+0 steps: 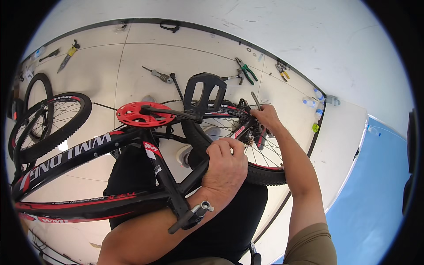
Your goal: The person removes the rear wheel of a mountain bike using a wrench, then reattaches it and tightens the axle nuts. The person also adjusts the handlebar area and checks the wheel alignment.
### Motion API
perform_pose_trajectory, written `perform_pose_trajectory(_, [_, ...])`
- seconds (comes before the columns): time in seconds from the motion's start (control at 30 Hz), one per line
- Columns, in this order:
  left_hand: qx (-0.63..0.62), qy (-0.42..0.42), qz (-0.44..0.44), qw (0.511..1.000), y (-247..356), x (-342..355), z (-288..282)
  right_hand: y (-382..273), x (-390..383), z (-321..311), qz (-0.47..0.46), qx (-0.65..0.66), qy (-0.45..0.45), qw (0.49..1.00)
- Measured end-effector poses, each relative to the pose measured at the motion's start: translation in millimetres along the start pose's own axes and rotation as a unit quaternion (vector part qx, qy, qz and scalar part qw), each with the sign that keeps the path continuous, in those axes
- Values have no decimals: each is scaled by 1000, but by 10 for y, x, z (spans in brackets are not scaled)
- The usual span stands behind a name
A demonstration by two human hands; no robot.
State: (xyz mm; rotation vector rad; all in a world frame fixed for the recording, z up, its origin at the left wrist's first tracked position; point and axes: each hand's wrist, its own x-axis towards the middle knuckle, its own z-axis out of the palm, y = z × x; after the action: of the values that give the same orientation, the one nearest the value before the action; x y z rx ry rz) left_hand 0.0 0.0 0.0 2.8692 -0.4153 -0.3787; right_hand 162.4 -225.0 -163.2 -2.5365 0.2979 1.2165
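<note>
The bike frame (pixel 162 174) is gripped under the curled left hand (pixel 225 165); by its rear wheel (pixel 267 176), a metal tool (pixel 255 100) is pinched by the right hand (pixel 267 117).

some kind of makeshift bike workshop tbh, black-and-red bike (pixel 84 149) up close, green-handled pliers (pixel 250 76) and a screwdriver (pixel 162 77) just strewn across pale floor tiles (pixel 101 66)

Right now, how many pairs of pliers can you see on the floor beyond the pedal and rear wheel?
2: the green-handled pliers, beside a hammer, and the yellow-handled pliers, farther right. The bicycle may hide others.
</note>
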Motion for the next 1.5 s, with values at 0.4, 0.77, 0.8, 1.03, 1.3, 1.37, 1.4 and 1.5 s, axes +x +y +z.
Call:
perform_pose_trajectory(0.4, [-19, 38, -13, 999, -34, -3, 13, -383, -556, -483, -87, 89, 109, 986])
perform_pose_trajectory(0.77, [-57, 31, 23, 998, -156, 57, -15, -429, -2428, -329, -477, -159, 249, 828])
perform_pose_trajectory(0.8, [-59, 22, 27, 998, -155, 52, -36, -392, -2399, -282, -484, -169, 256, 820])
perform_pose_trajectory(1.03, [-35, 11, 16, 999, -155, 102, -27, -321, -2106, -153, -468, -216, 267, 814])
perform_pose_trajectory(1.3, [-9, 192, 127, 973, -277, -10, -91, -493, -2051, -164, -412, -269, 264, 830])
perform_pose_trajectory(1.37, [-55, 173, 130, 975, -156, -244, -165, -458, -1978, -124, -409, -275, 275, 826])
perform_pose_trajectory(1.4, [-116, 164, 152, 968, -106, -394, -245, -396, -1977, -87, -415, -265, 295, 819])
perform_pose_trajectory(1.5, [-218, 230, 181, 931, -308, -962, -232, -364, -1994, 20, -426, -259, 312, 809])
